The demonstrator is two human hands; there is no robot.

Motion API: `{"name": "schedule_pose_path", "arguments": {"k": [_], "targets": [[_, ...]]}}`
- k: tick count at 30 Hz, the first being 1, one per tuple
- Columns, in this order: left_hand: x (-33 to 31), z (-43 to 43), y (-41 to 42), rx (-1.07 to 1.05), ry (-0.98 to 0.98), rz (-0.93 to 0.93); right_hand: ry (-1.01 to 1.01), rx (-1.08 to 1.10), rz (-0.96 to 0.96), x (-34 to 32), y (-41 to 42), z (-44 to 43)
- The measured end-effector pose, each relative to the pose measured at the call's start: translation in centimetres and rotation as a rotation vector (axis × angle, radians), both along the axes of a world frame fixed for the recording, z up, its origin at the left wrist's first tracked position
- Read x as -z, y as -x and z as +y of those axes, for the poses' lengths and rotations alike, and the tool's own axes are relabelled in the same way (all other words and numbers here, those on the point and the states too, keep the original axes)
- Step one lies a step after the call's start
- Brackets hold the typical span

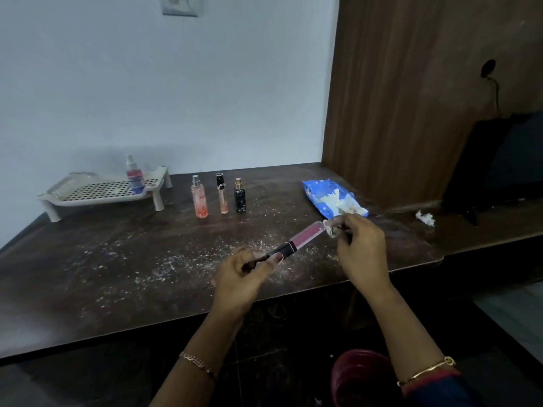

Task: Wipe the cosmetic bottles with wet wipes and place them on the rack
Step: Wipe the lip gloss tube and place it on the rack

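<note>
Dusty table (117, 274) with 3 bottles (222, 198), rack (97, 201); left hand (244, 277) grips tube (302, 237), right hand (361, 248) wipe (330, 227).

Domestic room, not workplace. Plain painted wall (205, 83), switch plate (179, 5) at 11 o'clock. Wood-laminate panel (396, 98) at 1 o'clock; cable (496, 95) drops from hole in panel toward dark TV screen (505, 160) at 3 o'clock. Dark counter (117, 274) serves as dressing shelf: plastic rack (97, 198) at 9 o'clock, perfume bottles (199, 198) at centre, wipes pack (326, 195) toward 3 o'clock.
</note>
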State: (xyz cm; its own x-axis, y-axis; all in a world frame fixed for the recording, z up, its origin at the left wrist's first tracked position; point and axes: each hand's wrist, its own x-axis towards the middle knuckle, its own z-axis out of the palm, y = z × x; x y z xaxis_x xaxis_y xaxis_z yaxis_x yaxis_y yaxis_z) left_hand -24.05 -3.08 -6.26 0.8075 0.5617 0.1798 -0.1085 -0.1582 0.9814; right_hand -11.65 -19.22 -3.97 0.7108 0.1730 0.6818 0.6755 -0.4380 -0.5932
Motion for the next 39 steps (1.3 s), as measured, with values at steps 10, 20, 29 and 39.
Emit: {"name": "schedule_pose_path", "arguments": {"k": [10, 20, 29, 39], "targets": [[-1.8, 4.4, 3.0, -0.099, 0.046, -0.057, -0.368, -0.451, 0.521, -2.2, 2.0, 6.5], [-6.9, 13.5, 7.4, -0.339, -0.090, -0.051, -0.374, -0.581, 0.631, -5.9, 3.6, 18.5], [-11.1, 23.9, 8.8, -0.616, -0.447, 0.139, -0.416, -0.686, 0.795, -7.0, 5.2, 30.6], [-15.0, 35.6, 4.0, -0.662, -1.144, 0.549, -0.215, -0.716, 0.838, -3.0, 4.7, 36.5]]}}
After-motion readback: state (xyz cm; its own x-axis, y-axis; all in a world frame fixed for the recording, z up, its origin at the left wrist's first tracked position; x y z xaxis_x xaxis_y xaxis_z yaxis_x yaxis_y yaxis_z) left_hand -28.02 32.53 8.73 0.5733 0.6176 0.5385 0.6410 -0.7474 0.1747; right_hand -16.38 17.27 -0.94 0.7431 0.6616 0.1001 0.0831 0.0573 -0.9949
